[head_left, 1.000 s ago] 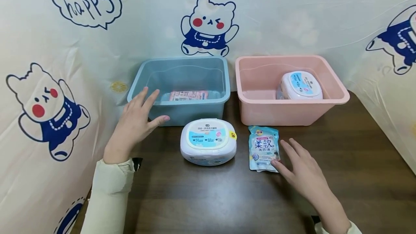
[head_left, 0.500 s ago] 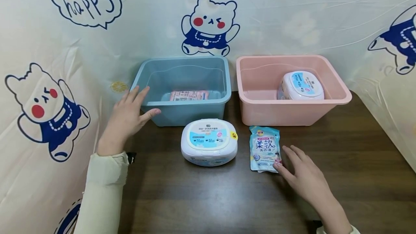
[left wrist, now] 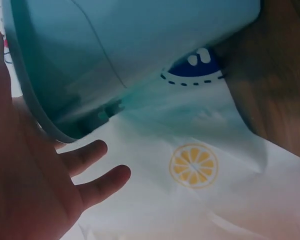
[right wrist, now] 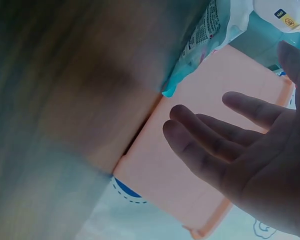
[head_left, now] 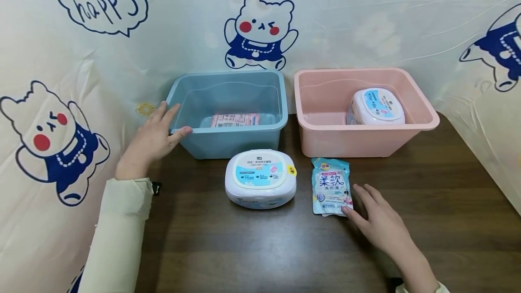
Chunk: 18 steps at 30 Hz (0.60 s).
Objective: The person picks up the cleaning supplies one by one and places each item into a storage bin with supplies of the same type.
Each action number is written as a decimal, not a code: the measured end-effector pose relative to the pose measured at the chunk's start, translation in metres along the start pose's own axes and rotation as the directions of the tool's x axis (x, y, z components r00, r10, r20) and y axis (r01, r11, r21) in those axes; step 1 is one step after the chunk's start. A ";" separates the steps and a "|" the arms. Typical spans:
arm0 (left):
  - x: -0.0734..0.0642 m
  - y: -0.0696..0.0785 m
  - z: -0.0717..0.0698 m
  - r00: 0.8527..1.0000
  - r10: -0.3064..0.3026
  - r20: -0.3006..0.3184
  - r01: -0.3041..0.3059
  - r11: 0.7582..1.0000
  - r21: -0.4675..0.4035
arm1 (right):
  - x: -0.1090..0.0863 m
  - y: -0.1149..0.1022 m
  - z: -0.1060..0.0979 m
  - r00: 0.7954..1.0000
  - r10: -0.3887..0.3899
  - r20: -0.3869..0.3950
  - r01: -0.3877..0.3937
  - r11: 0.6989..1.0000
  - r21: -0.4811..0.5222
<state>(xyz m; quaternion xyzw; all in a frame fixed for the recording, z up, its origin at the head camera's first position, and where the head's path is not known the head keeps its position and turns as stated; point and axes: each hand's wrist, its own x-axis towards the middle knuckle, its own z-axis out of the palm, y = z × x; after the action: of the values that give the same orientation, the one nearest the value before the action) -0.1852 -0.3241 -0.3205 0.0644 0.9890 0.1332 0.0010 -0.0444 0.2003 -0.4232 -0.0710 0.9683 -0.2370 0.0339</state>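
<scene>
My left hand (head_left: 148, 146) is at the front left corner of the blue bin (head_left: 238, 144), fingers spread along its left rim and thumb over its front rim. In the left wrist view, straight fingers show beside the bin's rim. Inside the bin lies a pink packet (head_left: 235, 120). My right hand (head_left: 378, 220) hovers with loosely bent fingers just right of a light-blue laundry liquid pouch (head_left: 331, 186), its thumb tip overlapping the pouch's lower right edge. In the right wrist view, nothing sits between the fingers (right wrist: 190, 150), and the pouch (right wrist: 202, 42) is beyond them.
A white oval lidded tub (head_left: 260, 182) stands in front of the blue bin. Behind the pouch is a pink bin (head_left: 346, 141), holding a similar white tub (head_left: 378, 105). A printed cloth (head_left: 342, 17) hangs behind the brown table (head_left: 285, 252) and along its left side.
My left hand has moved left and slightly back along the blue bin, from over its front rim to its left corner. The right hand has shifted slightly down, staying beside the pouch.
</scene>
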 end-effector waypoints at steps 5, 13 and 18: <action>0.010 -0.006 -0.005 0.997 -0.034 0.067 0.037 0.998 -0.048 | 0.002 0.002 0.000 1.000 0.015 0.008 -0.015 1.000 -0.002; 0.016 -0.010 -0.014 0.984 -0.064 0.167 0.081 0.992 -0.098 | 0.007 0.003 0.000 0.999 0.032 0.033 -0.032 0.999 0.010; 0.016 -0.009 -0.013 0.976 -0.083 0.200 0.111 0.984 -0.136 | 0.008 0.004 0.001 0.992 0.084 0.090 -0.086 0.996 0.025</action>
<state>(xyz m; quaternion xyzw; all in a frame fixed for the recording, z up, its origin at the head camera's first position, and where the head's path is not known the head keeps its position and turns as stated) -0.2022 -0.3343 -0.3101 0.0283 0.9737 0.1984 0.1085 -0.0531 0.2020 -0.4260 -0.0397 0.9645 -0.2460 0.0880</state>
